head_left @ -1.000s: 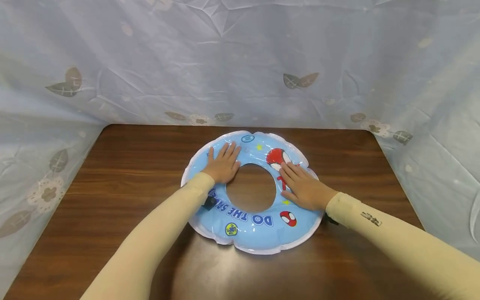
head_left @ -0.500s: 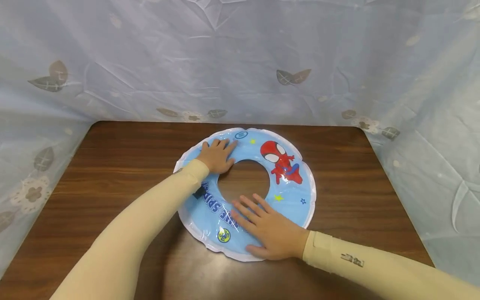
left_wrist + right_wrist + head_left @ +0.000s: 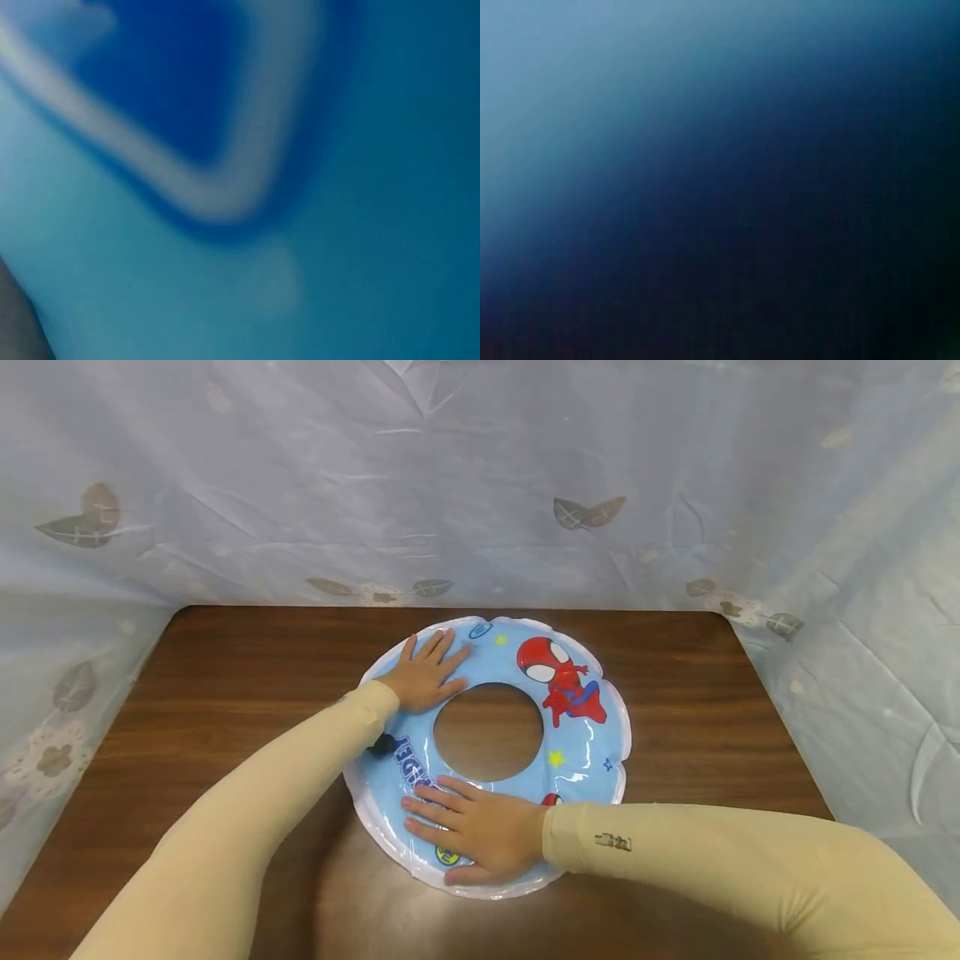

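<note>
A light blue inflatable swim ring (image 3: 588,777) with a white scalloped edge lies flat on the brown wooden table. A red cartoon figure is printed on its far right part, and blue lettering on its near left. My left hand (image 3: 422,681) rests on the ring's far left side, fingers spread. On the near side my right hand (image 3: 483,831) lies flat with fingers extended, covering part of the print. The left wrist view is filled by the ring's blue surface (image 3: 375,247) and a blurred letter; the right wrist view shows only dark blue blur.
Dark wood of the table (image 3: 247,693) surrounds the ring and shows through its hole. A pale curtain (image 3: 480,485) with leaf and flower prints hangs behind the table and along both sides.
My right hand has moved from the ring's right side to its near side, uncovering the red figure. The left hand stays on the far left part, its fingers shifting slightly.
</note>
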The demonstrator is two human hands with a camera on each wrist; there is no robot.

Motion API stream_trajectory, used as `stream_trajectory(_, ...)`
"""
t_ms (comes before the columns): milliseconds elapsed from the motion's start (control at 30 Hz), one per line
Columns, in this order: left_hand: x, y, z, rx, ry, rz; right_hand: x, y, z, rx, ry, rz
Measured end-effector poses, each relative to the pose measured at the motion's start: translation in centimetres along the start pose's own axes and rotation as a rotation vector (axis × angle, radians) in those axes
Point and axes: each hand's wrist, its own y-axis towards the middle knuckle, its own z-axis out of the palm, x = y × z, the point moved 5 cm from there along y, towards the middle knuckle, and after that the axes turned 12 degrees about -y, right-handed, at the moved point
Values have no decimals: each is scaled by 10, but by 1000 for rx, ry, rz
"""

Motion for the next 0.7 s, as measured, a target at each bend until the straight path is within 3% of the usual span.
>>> stream_trajectory(233,5,4,3,-8,-30,-76,8,-19,2,25,95,64)
stream_trajectory(367,8,7,4,6,-20,-116,16,-30,-9,55,101,52)
stream_trajectory(700,4,1,3,40,-25,-108,40,-44,-29,103,236,-19)
